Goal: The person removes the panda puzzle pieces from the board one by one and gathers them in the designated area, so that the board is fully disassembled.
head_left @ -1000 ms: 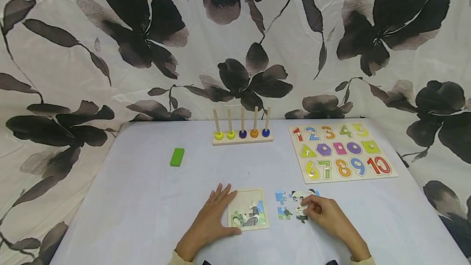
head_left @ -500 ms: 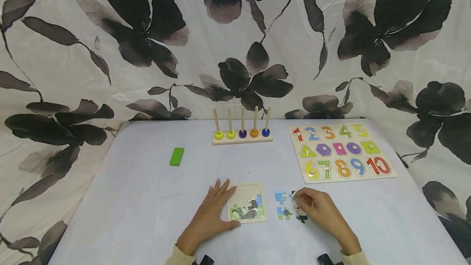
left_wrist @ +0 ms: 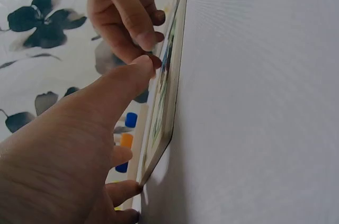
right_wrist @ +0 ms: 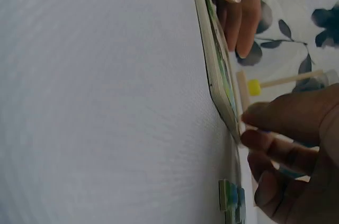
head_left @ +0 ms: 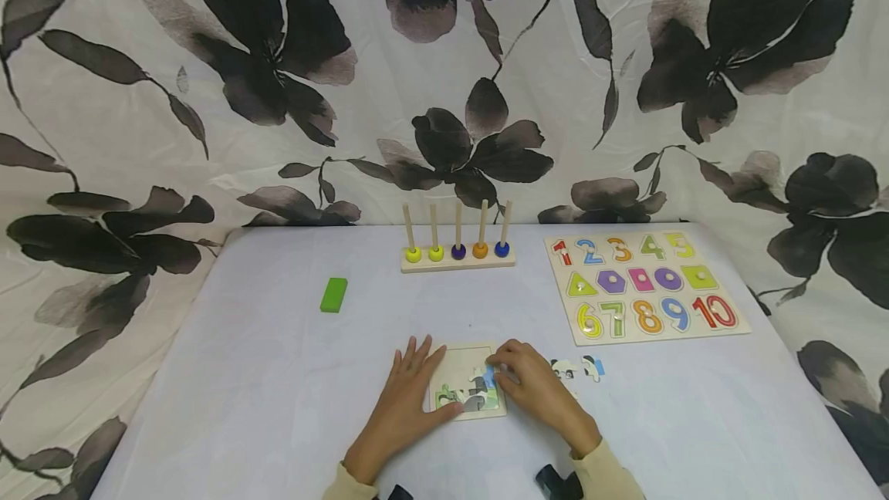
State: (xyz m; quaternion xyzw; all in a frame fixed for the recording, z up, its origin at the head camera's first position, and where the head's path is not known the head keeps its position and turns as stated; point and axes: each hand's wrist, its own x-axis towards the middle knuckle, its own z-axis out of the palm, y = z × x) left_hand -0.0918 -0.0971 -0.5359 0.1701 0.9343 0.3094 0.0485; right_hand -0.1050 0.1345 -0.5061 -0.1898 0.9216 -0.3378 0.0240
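A small square puzzle board (head_left: 460,367) lies near the table's front edge, its lower part filled with picture pieces. My left hand (head_left: 420,378) lies flat against the board's left side, fingers straight, thumb on the lower edge (left_wrist: 106,108). My right hand (head_left: 512,373) reaches over the board's right side and pinches a blue puzzle piece (head_left: 490,370) at its fingertips. Two loose pieces (head_left: 564,368) (head_left: 593,367) lie just right of that hand. The right wrist view shows the board's edge (right_wrist: 217,70), curled right fingers (right_wrist: 280,139) and a green-blue piece (right_wrist: 230,198) on the cloth.
A wooden peg rack (head_left: 458,253) with coloured beads stands at the back middle. A number and shape board (head_left: 642,288) lies at the back right. A green block (head_left: 334,295) sits at the left. A floral cloth hangs behind the white table (head_left: 243,376).
My right hand left the loose pieces and moved left onto the board with a blue piece. The left hand stayed against the board.
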